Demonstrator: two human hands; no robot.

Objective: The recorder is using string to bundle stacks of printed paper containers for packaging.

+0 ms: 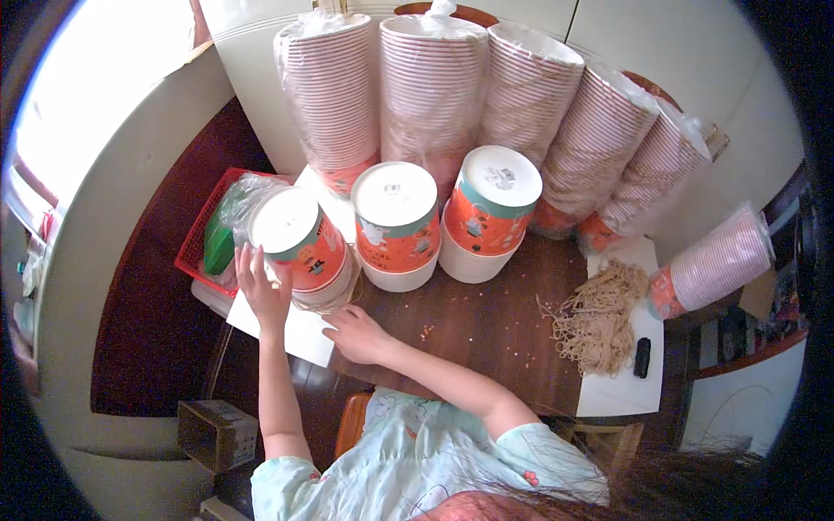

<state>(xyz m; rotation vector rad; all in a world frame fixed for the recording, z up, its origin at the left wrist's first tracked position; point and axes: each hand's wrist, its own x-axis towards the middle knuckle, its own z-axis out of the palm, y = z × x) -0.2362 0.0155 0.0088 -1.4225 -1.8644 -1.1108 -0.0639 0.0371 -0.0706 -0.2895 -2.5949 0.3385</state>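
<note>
- Near the left end of the table (469, 326): upside-down stack of paper tubs (311, 258), orange and teal, white base up, on a white sheet (306, 343).
- Against its left side: left hand (268, 291), fingers spread and lightly bent, touching without wrapping around.
- By its bottom edge, near thin tan bands (328, 304): right hand (354, 333), fingers partly curled; impossible to tell if pinching anything.
- Apparent step: steadying the stack while working at the bands below; seemingly calling for light left-hand support and precise right fingertips.
- Just right: two similar upturned stacks (397, 239).
- Behind: five tall plastic-wrapped stacks (432, 95).
- Farther right: tangled pile of tan rubber bands (598, 321), small black object (642, 358), leaning wrapped stack (712, 265).
- Far left: red basket (193, 233).
</note>
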